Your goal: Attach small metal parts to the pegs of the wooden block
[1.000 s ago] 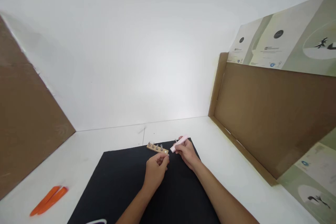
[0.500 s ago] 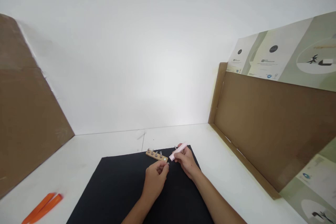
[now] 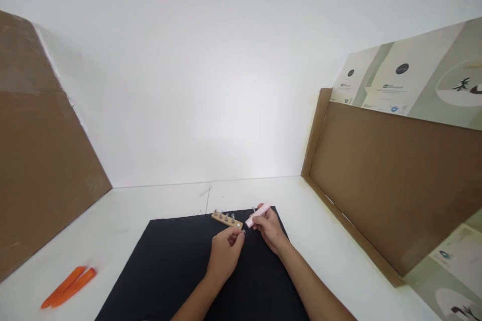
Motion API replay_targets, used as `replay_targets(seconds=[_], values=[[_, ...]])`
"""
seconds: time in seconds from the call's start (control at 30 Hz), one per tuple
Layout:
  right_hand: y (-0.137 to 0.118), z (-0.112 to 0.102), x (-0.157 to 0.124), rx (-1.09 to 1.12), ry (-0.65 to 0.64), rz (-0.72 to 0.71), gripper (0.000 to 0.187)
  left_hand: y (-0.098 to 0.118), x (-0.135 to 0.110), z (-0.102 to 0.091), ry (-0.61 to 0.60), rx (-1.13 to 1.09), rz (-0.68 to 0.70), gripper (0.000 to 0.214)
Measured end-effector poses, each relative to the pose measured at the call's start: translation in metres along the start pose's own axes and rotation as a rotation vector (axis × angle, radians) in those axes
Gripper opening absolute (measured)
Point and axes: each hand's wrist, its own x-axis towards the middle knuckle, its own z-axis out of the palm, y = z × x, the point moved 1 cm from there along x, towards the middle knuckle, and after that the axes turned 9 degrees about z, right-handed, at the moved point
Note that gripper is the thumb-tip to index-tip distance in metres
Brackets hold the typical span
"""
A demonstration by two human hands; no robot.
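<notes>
pink plastic bar (image 3: 259, 215); tan wood strip (image 3: 226, 219); black mat (image 3: 181, 276); orange pry tools (image 3: 68, 287)

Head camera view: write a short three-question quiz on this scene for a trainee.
1. True or false: the right hand holds the pink rectangular bar.
2. Fill in the colour: the flat mat under the left hand is ____.
3. Multiple choice: where do the two long orange plastic strips lie?
A. On the flat mat
B. On the white surface beside the flat mat
C. Against the brown cardboard panel

Key: 1. True; 2. Black; 3. B
</notes>
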Motion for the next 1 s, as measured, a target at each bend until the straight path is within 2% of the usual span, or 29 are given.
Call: replay_targets(seconds=[0.5, 0.73, 1.0], values=[[-0.0006, -0.0007, -0.0005, -0.004, -0.018, 0.0, 0.039, 0.0023, -0.0008, -0.0004, -0.004, 0.001, 0.004, 0.026], [0.0019, -0.0006, 0.0005, -0.042, 0.066, -0.02, 0.044, -0.0005, -0.0011, 0.0005, -0.011, 0.005, 0.008, 0.028], [0.0018, -0.0018, -0.0001, -0.039, 0.018, -0.015, 0.036, -0.0008, -0.0001, 0.0005, -0.006, 0.001, 0.012, 0.028]])
